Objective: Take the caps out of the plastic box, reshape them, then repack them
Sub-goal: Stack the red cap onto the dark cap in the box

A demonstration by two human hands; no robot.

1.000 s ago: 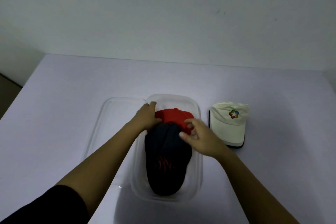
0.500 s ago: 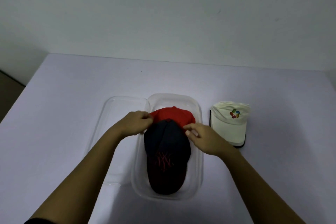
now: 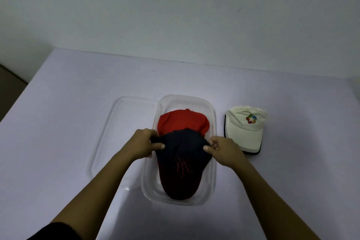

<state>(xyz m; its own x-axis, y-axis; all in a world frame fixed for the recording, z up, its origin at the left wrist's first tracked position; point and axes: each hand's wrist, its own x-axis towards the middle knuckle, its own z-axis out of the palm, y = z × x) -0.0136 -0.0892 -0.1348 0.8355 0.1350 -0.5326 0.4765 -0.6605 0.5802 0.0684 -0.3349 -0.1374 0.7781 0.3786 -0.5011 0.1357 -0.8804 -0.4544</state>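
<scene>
Head view: the left hand (image 3: 143,143) and right hand (image 3: 224,149) each pinch one side of the navy cap (image 3: 181,165) at its crown, thumbs on top, probably so the soft crown keeps its shape. The cap lies in the clear plastic box (image 3: 213,161), brim toward the person, overlapping the red cap (image 3: 182,122) behind it. The box lid (image 3: 124,122) rests just to the left, and a white cap (image 3: 245,128) sits on the table (image 3: 68,103) to the right.
</scene>
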